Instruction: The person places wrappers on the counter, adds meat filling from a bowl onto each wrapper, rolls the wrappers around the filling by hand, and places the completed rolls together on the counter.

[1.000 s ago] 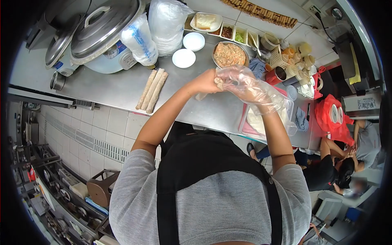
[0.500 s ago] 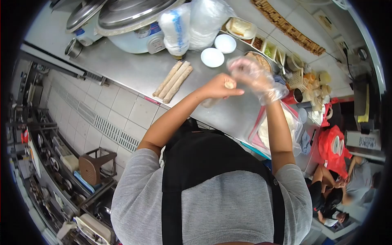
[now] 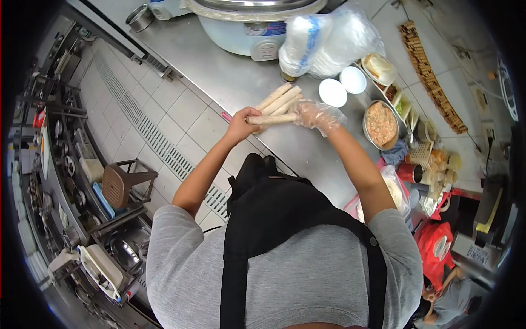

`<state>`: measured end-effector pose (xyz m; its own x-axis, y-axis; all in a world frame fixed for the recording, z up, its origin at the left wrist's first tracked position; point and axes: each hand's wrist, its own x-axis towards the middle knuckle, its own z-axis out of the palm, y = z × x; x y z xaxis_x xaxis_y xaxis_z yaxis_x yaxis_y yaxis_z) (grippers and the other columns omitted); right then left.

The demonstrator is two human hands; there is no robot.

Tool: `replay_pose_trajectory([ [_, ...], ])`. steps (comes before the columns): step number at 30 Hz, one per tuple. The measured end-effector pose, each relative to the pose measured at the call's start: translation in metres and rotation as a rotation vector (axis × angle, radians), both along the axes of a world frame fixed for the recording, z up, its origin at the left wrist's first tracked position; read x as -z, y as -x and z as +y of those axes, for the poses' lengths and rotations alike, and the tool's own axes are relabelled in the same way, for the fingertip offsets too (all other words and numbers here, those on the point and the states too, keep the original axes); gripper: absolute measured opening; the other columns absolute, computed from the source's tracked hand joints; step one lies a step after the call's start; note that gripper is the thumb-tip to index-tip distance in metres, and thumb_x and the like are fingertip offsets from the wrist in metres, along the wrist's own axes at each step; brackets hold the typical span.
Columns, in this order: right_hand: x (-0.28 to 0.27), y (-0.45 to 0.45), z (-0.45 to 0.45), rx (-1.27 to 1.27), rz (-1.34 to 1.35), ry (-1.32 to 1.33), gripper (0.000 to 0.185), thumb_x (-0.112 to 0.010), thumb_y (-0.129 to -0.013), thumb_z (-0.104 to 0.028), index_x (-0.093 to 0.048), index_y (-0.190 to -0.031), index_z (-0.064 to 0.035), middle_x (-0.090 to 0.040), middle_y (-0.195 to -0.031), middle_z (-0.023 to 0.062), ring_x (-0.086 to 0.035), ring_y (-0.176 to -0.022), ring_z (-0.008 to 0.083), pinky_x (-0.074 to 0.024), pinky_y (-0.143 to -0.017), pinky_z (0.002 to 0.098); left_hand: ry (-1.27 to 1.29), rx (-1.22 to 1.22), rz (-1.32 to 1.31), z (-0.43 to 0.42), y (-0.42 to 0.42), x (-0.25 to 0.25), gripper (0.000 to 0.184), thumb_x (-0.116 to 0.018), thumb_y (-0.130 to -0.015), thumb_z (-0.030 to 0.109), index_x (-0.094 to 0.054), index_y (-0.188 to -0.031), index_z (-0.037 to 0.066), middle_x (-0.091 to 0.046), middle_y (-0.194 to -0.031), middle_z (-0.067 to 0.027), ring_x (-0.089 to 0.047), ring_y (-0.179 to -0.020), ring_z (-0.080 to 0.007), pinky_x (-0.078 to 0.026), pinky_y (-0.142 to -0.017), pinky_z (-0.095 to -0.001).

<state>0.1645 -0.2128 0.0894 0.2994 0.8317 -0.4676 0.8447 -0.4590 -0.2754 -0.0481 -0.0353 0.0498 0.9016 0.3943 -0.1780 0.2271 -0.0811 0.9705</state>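
A long, pale wrapped roll (image 3: 272,118) lies crosswise between my two hands, at the near side of other rolls. My bare left hand (image 3: 240,126) grips its left end, by the counter's front edge. Around the right end close the fingers of my right hand (image 3: 318,116), which wears a clear plastic glove. Just beyond, similar rolls (image 3: 278,100) rest side by side on the steel counter (image 3: 219,66). Whether the held roll touches the counter I cannot tell. A metal bowl of pinkish minced filling (image 3: 382,125) stands to the right of my gloved hand.
Two white bowls (image 3: 333,93) and plastic-wrapped stacks (image 3: 312,44) stand behind the rolls. At the back is a large rice cooker (image 3: 246,33). Condiment compartments (image 3: 402,104) line the right wall. A plastic bag with pale contents (image 3: 397,189) sits near my right forearm.
Both hands have moved left, away from the filling bowl to the rolls. The roll, earlier upright in my left hand, now lies lengthwise between both hands. The view has shifted too.
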Motion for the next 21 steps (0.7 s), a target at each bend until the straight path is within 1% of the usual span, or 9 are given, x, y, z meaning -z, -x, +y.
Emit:
replay_pose_trajectory([
  [1,0.009,-0.004,0.008,-0.042,-0.108,-0.125,0.029,-0.069,-0.083,-0.023,-0.064,-0.107,-0.0077,-0.067,-0.105,0.0167,-0.063,-0.102,0.0324,-0.0502,-0.089,0.0419,-0.1,-0.013,0.039,0.002,0.003,-0.002,0.038,-0.081,-0.068,0.0,-0.064,-0.102,0.002,-0.069,-0.099,-0.0071,-0.065,-0.092,-0.0187,-0.052,-0.083,-0.0295],
  [4,0.011,-0.02,0.029,-0.102,-0.335,-0.37,0.024,-0.064,-0.085,-0.017,-0.063,-0.106,-0.0042,-0.066,-0.105,0.0173,-0.062,-0.106,0.0352,-0.0492,-0.091,0.043,-0.355,-0.127,0.015,-0.001,0.004,-0.008,0.038,-0.082,-0.069,0.006,-0.064,-0.102,0.002,-0.07,-0.097,-0.0125,-0.065,-0.091,-0.0257,-0.053,-0.08,-0.0331],
  [5,0.008,-0.02,0.028,-0.004,-0.314,-0.438,0.028,-0.061,-0.085,-0.013,-0.063,-0.111,-0.0031,-0.067,-0.106,0.0175,-0.061,-0.106,0.0363,-0.0488,-0.092,0.0431,-0.656,-0.092,0.048,0.0,0.007,-0.01,0.041,-0.083,-0.069,0.012,-0.064,-0.104,0.003,-0.068,-0.099,-0.0155,-0.063,-0.089,-0.0328,-0.053,-0.077,-0.0375],
  [9,0.049,-0.029,0.009,0.275,-0.244,-0.759,0.034,-0.06,-0.089,-0.014,-0.063,-0.12,-0.0031,-0.068,-0.109,0.0183,-0.063,-0.103,0.0365,-0.0489,-0.092,0.0437,-0.881,-0.238,-0.118,-0.002,0.018,0.003,0.048,-0.085,-0.068,0.012,-0.062,-0.108,0.002,-0.066,-0.096,-0.0127,-0.062,-0.084,-0.0293,-0.053,-0.073,-0.0367],
  [10,0.05,-0.029,0.01,0.274,-0.246,-0.756,0.034,-0.06,-0.089,-0.014,-0.063,-0.12,-0.0031,-0.068,-0.109,0.0183,-0.063,-0.103,0.0365,-0.0489,-0.092,0.0437,-0.697,-0.326,-0.065,-0.005,0.022,0.003,0.052,-0.085,-0.067,0.01,-0.059,-0.111,0.002,-0.064,-0.093,-0.0113,-0.062,-0.082,-0.0254,-0.053,-0.072,-0.0347],
  [12,0.057,-0.027,0.012,0.707,-0.019,-0.639,0.03,-0.057,-0.091,-0.014,-0.064,-0.118,-0.0019,-0.069,-0.11,0.0192,-0.065,-0.102,0.0347,-0.0493,-0.092,0.0429,-0.511,-0.403,-0.011,-0.01,0.03,0.01,0.056,-0.086,-0.067,0.009,-0.057,-0.115,0.002,-0.062,-0.091,-0.0098,-0.062,-0.081,-0.0214,-0.053,-0.071,-0.0327],
  [14,0.066,-0.028,0.021,0.713,0.018,-0.697,0.03,-0.055,-0.091,-0.014,-0.063,-0.118,-0.0026,-0.068,-0.111,0.0195,-0.064,-0.106,0.0352,-0.0483,-0.094,0.0433,-0.143,-0.434,0.083,-0.011,0.034,0.022,0.066,-0.086,-0.068,0.008,-0.051,-0.123,0.003,-0.06,-0.097,-0.0105,-0.062,-0.089,-0.0158,-0.055,-0.074,-0.0305],
  [18,0.073,-0.024,0.034,0.7,0.003,-0.879,0.026,-0.048,-0.095,-0.012,-0.061,-0.114,-0.0015,-0.067,-0.113,0.0195,-0.062,-0.109,0.0343,-0.047,-0.096,0.0425,0.076,-0.511,0.072,-0.011,0.031,0.041,0.072,-0.08,-0.074,0.001,-0.038,-0.132,0.001,-0.059,-0.108,-0.015,-0.063,-0.096,-0.018,-0.055,-0.083,-0.0303],
  [21,0.074,-0.02,0.039,0.636,-0.02,-0.74,0.027,-0.044,-0.095,-0.01,-0.058,-0.117,-0.0015,-0.066,-0.115,0.0202,-0.061,-0.111,0.0359,-0.0457,-0.098,0.0431,0.181,-0.496,0.087,-0.008,0.028,0.035,0.071,-0.077,-0.076,-0.002,-0.035,-0.134,-0.001,-0.059,-0.112,-0.0169,-0.063,-0.097,-0.0197,-0.054,-0.086,-0.0301],
])
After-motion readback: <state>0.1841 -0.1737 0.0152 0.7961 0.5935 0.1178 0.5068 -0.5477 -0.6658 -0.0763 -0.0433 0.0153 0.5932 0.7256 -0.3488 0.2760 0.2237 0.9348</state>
